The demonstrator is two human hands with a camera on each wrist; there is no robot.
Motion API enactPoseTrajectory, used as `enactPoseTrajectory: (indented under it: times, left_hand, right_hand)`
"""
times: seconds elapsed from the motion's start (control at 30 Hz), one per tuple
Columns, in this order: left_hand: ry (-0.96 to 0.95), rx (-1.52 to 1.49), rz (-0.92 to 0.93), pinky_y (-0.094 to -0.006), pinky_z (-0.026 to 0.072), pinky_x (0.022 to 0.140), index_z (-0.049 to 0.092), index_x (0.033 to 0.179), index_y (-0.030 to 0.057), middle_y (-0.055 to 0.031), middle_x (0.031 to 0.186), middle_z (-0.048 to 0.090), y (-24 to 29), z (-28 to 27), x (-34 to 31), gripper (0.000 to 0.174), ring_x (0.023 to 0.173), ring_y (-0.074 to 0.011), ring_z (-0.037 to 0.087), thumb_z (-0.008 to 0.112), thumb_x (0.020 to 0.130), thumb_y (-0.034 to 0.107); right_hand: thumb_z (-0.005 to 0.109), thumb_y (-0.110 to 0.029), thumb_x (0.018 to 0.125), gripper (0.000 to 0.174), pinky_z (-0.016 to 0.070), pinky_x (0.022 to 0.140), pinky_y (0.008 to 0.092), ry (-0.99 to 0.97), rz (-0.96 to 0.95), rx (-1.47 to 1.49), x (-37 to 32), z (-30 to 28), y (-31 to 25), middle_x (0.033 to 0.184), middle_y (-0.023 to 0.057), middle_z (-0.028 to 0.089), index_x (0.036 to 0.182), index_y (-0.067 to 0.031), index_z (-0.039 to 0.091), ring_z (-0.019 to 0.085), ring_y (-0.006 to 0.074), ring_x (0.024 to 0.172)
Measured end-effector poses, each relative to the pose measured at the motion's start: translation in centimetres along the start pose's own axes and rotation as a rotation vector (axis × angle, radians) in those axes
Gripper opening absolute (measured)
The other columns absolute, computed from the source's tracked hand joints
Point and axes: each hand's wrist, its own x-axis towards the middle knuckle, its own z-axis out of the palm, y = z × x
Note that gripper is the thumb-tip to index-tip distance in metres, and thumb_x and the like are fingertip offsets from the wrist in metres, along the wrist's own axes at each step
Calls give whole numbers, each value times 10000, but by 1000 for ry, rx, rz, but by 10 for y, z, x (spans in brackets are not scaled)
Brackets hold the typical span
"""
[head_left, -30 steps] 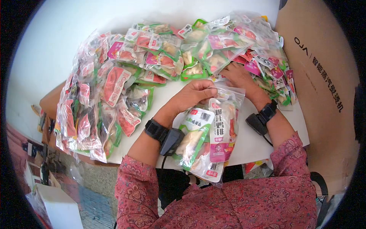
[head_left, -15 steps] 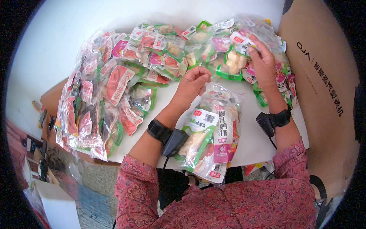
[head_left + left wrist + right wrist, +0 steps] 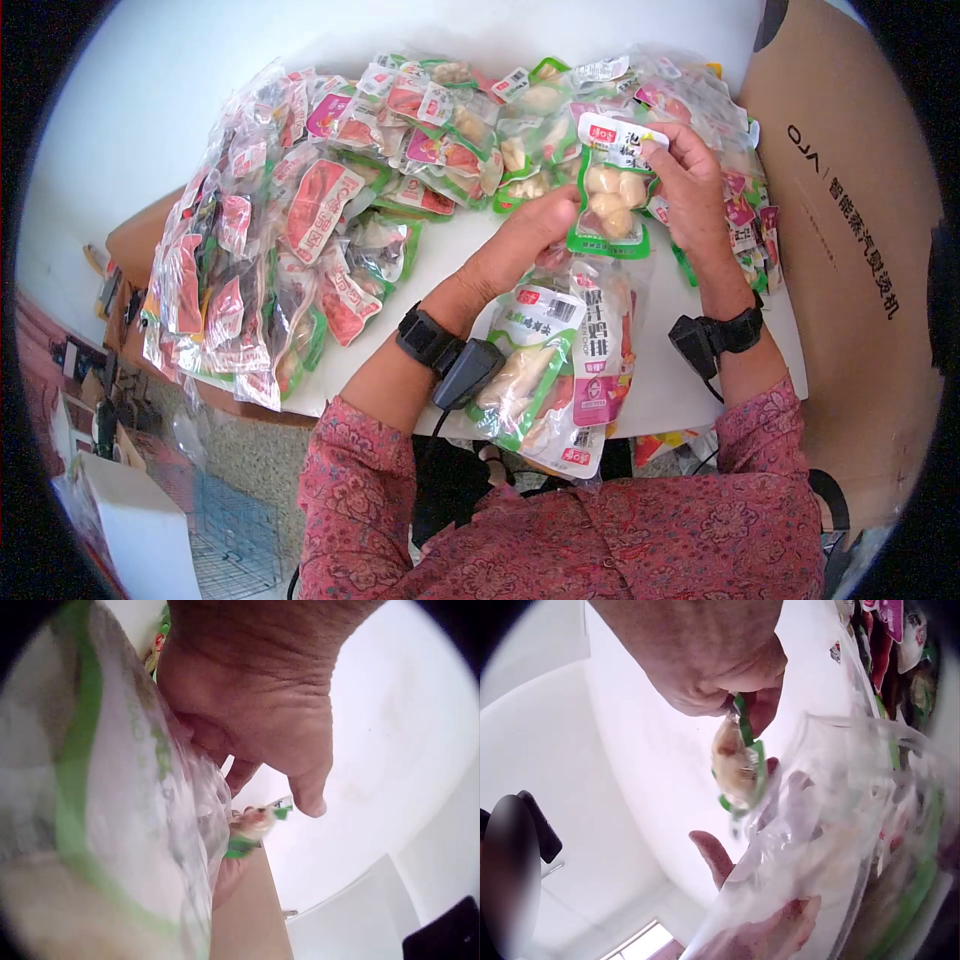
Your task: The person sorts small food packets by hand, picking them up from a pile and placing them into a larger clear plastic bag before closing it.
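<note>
My right hand (image 3: 695, 195) pinches the top corner of a small green-edged packet (image 3: 612, 195) of pale food, held upright above the white table. Beside its lower left edge is my left hand (image 3: 532, 230), thumb stretched out, at the top of a clear bag (image 3: 535, 365) with several packets inside. In the left wrist view, the left hand (image 3: 247, 697) has its thumb spread from the fingers, which the bag (image 3: 135, 787) partly hides. The right wrist view shows the right hand (image 3: 720, 656) gripping the packet (image 3: 736, 765) near the bag's mouth (image 3: 810, 742).
Filled clear bags (image 3: 320, 210) are heaped along the table's left and back, with more bags and packets (image 3: 740, 210) at the right. A large cardboard box (image 3: 850, 220) stands right of the white table (image 3: 690, 370). A wire crate (image 3: 235, 525) is on the floor at lower left.
My right hand has lifted a packet from the pile at the back and brought it left, towards the bag. My left hand has let go of the bag's top edge and spread its thumb.
</note>
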Motion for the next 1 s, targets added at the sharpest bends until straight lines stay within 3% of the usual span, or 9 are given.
enactPoseTrajectory:
  times: [0.07,0.17,0.27,0.37,0.8,0.9,0.97,1.0]
  left_hand:
    - [103,352,-53,-151,329,481,443,1213,97,7,1011,579,15,20,-4,472,653,-5,458,563,821,331]
    - [149,346,-115,-138,320,473,480,1172,100,22,992,586,10,15,-4,383,635,17,449,560,832,259]
    - [190,135,11,-134,310,452,485,1164,107,26,976,592,1,15,0,350,613,29,439,555,838,216]
    - [167,120,-46,-131,310,453,488,1155,105,23,978,591,1,9,-1,337,608,26,443,556,838,195]
    - [139,75,-46,-138,302,443,497,1140,91,29,929,590,0,7,-4,316,613,9,457,516,864,242]
    - [214,236,-109,-145,351,495,487,1147,86,17,952,583,2,11,-4,326,697,-8,497,510,867,251]
    - [191,261,-23,-181,423,608,457,1168,76,-7,1017,560,0,11,-3,349,811,-45,520,519,864,234]
    - [192,261,-22,-181,423,608,457,1168,76,-7,1017,560,-2,12,-1,349,811,-45,520,519,864,234]
  right_hand:
    - [528,-100,823,181,413,551,180,-53,186,-13,-5,0,-3,790,-18,551,984,-20,547,484,20,686]
    - [534,-147,829,206,416,566,185,-97,190,61,-7,4,2,793,-28,546,1003,-37,548,486,23,706]
    - [537,-196,832,225,412,573,183,-156,273,71,-11,8,-8,785,-38,541,1006,-53,552,484,28,700]
    - [536,-217,831,223,406,562,189,-156,267,11,-14,12,-11,772,-42,539,994,-66,561,479,30,685]
    - [541,-213,833,170,395,498,186,-203,252,59,-15,10,-6,705,-34,525,874,-50,564,466,32,613]
    - [540,-211,837,164,403,503,189,-213,235,22,-17,12,-7,690,-34,519,859,-50,561,465,29,611]
    - [548,-187,833,151,411,517,195,-219,250,39,-18,13,-5,722,-30,523,881,-44,559,468,35,626]
    - [548,-187,833,151,411,517,195,-220,250,39,-18,14,-4,722,-30,523,881,-44,559,468,35,626]
